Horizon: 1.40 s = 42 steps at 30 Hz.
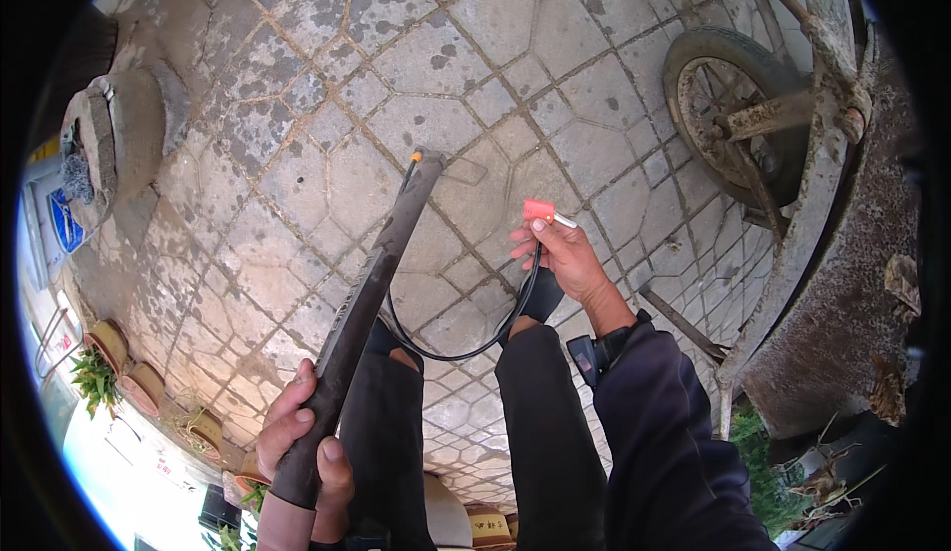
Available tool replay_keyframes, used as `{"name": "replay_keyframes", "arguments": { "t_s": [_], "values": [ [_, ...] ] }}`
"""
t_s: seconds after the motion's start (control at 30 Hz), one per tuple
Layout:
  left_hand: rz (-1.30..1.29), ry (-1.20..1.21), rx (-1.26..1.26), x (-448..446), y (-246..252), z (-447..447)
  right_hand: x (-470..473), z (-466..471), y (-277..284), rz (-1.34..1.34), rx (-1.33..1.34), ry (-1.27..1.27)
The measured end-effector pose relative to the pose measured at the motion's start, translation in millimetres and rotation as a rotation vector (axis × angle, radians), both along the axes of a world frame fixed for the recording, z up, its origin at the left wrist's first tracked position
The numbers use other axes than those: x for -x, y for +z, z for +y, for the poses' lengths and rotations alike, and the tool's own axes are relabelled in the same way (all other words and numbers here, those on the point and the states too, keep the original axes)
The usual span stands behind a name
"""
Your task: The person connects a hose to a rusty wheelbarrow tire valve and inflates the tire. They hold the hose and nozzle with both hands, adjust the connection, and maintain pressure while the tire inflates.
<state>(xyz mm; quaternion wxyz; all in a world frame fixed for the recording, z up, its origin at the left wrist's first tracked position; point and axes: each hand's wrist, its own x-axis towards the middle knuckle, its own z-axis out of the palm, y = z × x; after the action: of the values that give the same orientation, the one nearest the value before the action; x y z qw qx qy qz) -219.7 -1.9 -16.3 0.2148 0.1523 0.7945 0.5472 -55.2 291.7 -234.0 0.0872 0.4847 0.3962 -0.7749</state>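
My left hand is wrapped around the near end of a long black pump barrel, which slants forward over the paving and bears lettering. Close to its far end is a small orange fitting. From the pump a thin black hose loops down past my knees and up towards my right hand. The thumb and fingers of that hand hold a red pump head with a silver lever sticking out to the right. The pump head is apart from the wheel.
On the right stands a rusty cart with a spoked, rubber-tyred wheel and a worn frame. A stone block sits at the left. Potted plants line the lower left. Stained paving lies underfoot.
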Motion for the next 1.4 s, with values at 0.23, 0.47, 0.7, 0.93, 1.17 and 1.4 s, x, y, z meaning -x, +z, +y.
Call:
{"name": "replay_keyframes", "arguments": {
  "t_s": [0.23,0.47,0.7,0.93,1.17,1.4],
  "values": [
    [-0.016,0.013,-0.028,9,56,-8,20,-33,51,0.032,0.101,-0.064],
    [0.036,-0.053,-0.056,25,134,-18,60,-63,129,0.109,0.237,-0.314],
    [0.151,-0.113,-0.166,35,217,-25,110,-83,200,0.193,0.428,-0.382],
    [0.166,-0.185,-0.231,63,311,-43,146,-110,293,0.352,0.499,-0.591],
    [0.242,-0.308,-0.327,102,394,-49,189,-113,372,0.437,0.484,-0.669],
    [0.234,-0.421,-0.340,149,438,11,229,-68,407,0.464,0.307,-0.830]
  ]
}}
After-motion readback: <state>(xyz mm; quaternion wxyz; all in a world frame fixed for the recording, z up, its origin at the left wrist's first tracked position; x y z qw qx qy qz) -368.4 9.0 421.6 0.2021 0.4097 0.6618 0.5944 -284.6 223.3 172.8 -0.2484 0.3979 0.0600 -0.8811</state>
